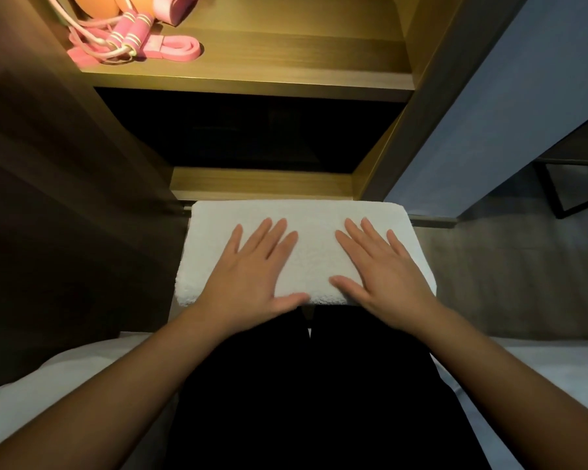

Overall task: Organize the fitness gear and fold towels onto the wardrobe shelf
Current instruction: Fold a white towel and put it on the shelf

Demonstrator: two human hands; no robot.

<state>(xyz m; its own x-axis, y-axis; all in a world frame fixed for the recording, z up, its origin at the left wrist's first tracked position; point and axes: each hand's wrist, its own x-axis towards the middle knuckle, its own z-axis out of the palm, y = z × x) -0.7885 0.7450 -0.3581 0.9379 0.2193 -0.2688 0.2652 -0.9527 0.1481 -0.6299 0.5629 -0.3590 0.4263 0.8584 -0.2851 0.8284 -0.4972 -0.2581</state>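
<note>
A folded white towel (311, 218) lies across my knees, in front of the open wardrobe. My left hand (252, 276) presses flat on its left half with straight, spread fingers. My right hand (384, 271) lies flat on its right half the same way. On the lit wooden wardrobe shelf (286, 59) above, at the far left, sits the fitness gear: a pink skipping rope (123, 37) with striped handles, a pink resistance band (180, 49), and an orange ball (99, 3) partly cut off by the frame's top.
Below the shelf is a dark compartment (245, 130) and a lower wooden ledge (262, 183). A wardrobe side panel (431, 96) stands at right, with a blue-grey wall (523, 96) behind it. White bedding (31, 395) lies at both sides of my dark-trousered legs (302, 385).
</note>
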